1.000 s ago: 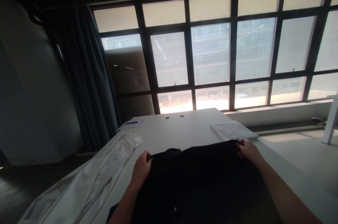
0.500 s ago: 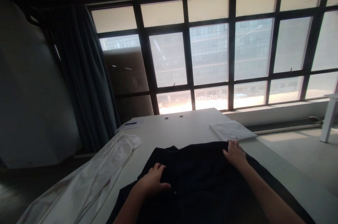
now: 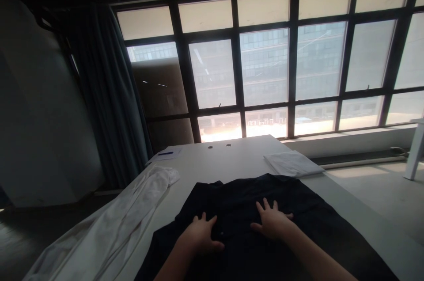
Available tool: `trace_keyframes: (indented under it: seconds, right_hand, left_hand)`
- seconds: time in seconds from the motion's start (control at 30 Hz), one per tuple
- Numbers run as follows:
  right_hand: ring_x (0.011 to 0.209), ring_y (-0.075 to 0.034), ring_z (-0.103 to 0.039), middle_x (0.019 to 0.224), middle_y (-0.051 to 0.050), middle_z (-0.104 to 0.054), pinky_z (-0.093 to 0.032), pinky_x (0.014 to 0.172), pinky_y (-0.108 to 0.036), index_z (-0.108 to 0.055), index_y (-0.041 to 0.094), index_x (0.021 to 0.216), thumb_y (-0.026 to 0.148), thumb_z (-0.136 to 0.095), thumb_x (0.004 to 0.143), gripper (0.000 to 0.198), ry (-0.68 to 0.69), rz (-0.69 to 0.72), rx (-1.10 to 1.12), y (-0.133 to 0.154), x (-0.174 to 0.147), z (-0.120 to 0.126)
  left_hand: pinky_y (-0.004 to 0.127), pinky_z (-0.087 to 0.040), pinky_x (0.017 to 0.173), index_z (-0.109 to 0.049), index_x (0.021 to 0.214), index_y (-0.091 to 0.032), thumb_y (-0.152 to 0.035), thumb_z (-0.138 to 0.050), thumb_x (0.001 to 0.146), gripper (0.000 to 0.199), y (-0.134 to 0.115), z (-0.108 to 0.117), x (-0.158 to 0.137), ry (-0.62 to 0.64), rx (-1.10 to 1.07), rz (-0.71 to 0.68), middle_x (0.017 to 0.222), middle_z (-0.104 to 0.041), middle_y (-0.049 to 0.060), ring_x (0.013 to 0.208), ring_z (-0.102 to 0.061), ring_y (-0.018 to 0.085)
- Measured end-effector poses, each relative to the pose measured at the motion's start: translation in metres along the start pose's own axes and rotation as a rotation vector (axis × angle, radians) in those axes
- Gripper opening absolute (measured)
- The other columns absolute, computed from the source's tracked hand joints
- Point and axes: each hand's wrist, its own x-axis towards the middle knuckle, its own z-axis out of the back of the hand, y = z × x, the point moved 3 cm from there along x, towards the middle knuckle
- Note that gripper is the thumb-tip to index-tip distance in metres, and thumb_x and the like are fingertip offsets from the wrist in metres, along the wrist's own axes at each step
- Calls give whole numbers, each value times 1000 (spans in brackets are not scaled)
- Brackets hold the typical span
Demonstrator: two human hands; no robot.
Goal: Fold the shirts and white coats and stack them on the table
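A dark garment (image 3: 238,197) lies spread over the near part of the white table (image 3: 212,161), with a small pale dot, perhaps a button, near its middle. My left hand (image 3: 200,234) rests on the left part of the cloth, fingers spread. Fingers apart, my right hand (image 3: 273,221) lies on the fabric right of the middle. Neither hand grips anything. The garment's near part runs out of the picture at the bottom, so its full shape is hidden.
Crumpled white cloth (image 3: 142,210) hangs along the table's left side. A folded white cloth (image 3: 293,163) lies at the right edge. Paper with a blue pen (image 3: 165,153) sits at the far left corner. Behind are a dark curtain (image 3: 109,95) and windows.
My right hand has moved left and nearer to me, from the garment's far right edge onto its middle, and its fingers have spread. My left hand has shifted slightly right and nearer.
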Motion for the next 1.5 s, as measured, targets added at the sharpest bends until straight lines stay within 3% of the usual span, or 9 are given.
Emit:
trace_keyframes:
  seconds: [0.1,0.2,0.33,0.6,0.73,0.97,1.23,1.37,1.5]
  right_hand:
    - [149,-52,1,169,-8,-6,-7,91,-94,-22,37,158,77,-41,87,84,-38,-31,-14,0,10,-9]
    - [150,-50,4,169,-7,-6,0,92,-93,-21,36,159,81,-30,87,85,-126,-6,6,-4,20,-14]
    - [151,-48,0,168,-5,-12,5,95,-91,-24,35,158,79,-25,90,81,-220,11,16,-9,25,-15]
    - [153,-39,-8,167,-7,-21,1,114,-73,-32,30,157,73,-30,93,77,-303,93,23,-30,17,-10]
    - [154,-32,-12,166,-5,-23,-8,122,-54,-34,28,156,73,-31,93,77,-337,107,24,-65,9,-13]
    - [153,-35,-17,165,-2,-27,-8,121,-59,-40,34,153,70,-38,88,74,-398,-22,30,-164,-18,-13]
    - [144,-37,-37,150,-10,-53,-28,116,-56,-69,29,126,52,-47,79,56,-592,-200,-54,-259,-65,-20]
    - [121,-35,-60,128,-14,-68,-44,102,-52,-72,22,116,44,-43,85,48,-816,-115,-128,-252,-76,-16]
    - [118,-32,-63,130,-11,-68,-46,103,-49,-72,26,120,48,-47,92,43,-794,73,-78,-213,-78,-26]
  left_hand:
    - [79,-27,105,-26,158,-33,-70,-73,64,112,10,-9,14,63,29,55,168,-10,14,149,-8,53]
    - [86,-13,102,-21,159,-37,-76,-60,74,101,15,-15,26,-14,53,37,169,-2,11,150,-3,52]
    - [83,2,107,-21,158,-39,-83,-42,83,90,22,-20,39,-134,69,-38,169,-4,6,152,0,47]
    - [64,-3,121,-31,156,-37,-71,-33,95,70,45,-21,39,-303,88,-115,167,-21,1,154,-14,34]
    - [51,-9,125,-30,157,-34,-67,-35,97,68,71,-21,25,-309,112,-126,167,-20,1,154,-16,28]
    - [47,-14,125,-21,160,-27,-68,-33,97,76,115,-27,-2,-367,163,-53,166,-19,2,154,-16,27]
    - [48,-31,120,-47,149,-21,-49,-44,95,62,165,-39,-15,-620,204,89,158,-42,10,147,-35,32]
    - [46,-48,108,-65,131,-26,-43,-50,95,42,148,-44,-39,-874,279,-188,138,-64,8,128,-59,31]
    - [38,-55,101,-50,145,-40,-51,-58,95,52,107,-63,-52,-754,322,-543,143,-60,2,123,-63,26]
